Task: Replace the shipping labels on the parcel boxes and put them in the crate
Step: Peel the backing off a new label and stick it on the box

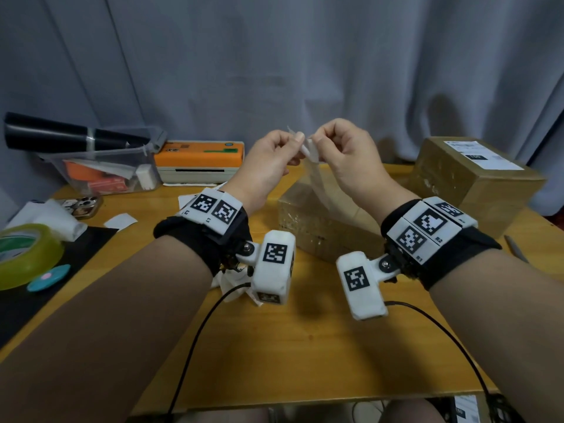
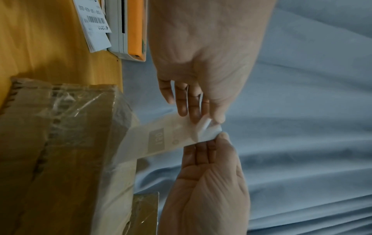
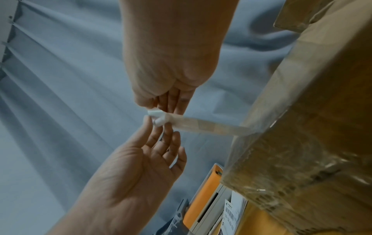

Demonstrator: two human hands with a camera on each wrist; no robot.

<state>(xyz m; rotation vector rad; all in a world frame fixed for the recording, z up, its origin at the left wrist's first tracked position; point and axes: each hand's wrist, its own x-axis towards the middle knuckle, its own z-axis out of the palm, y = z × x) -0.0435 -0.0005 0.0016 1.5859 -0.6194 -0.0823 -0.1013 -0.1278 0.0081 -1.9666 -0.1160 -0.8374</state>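
**A:** Where were the hands?

**B:** Both were raised above the middle of the counter (image 1: 274,346). The left hand (image 1: 268,166) and the right hand (image 1: 348,160) met fingertip to fingertip, each with its fingers pinched on the crumpled white end of a label strip (image 2: 177,136).

**A:** And the strip itself?

**B:** It ran down, pale and half see-through, to the top of a tape-wrapped parcel box (image 1: 323,221) that sat on the counter just beyond the wrists. Its lower end met the box top; whether it was stuck there I could not tell.

**A:** Any other parcel?

**B:** A second box (image 1: 476,178) stood at the far right corner of the counter, with a white printed label (image 1: 482,155) on its top.

**A:** What else lay about?

**B:** An orange-topped label printer (image 1: 198,160) stood at the far edge, left of the hands, with loose printed labels (image 2: 94,27) just in front of it. A clear plastic bin (image 1: 100,169) was at the far left corner, and a roll of tape (image 1: 27,254) sat near the left edge
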